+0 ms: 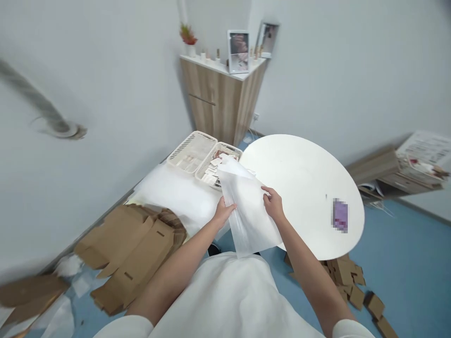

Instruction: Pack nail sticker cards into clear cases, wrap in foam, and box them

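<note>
A thin white sheet of paper point(246, 206) hangs between my two hands, over the near left edge of a round white table point(303, 188). My left hand point(223, 212) grips the sheet's left edge with its fingers closed. My right hand point(273, 203) pinches the sheet's right edge. The sheet's lower end droops toward my lap. Two white slotted baskets point(192, 150) holding small items sit just beyond the sheet.
A stack of flat brown cardboard boxes point(134, 253) lies at the left beside a pile of white sheets point(172, 192). Folded small cartons point(352, 281) litter the blue floor under the table. A wooden cabinet point(221, 98) stands in the corner. A small purple object point(340, 215) rests on the table.
</note>
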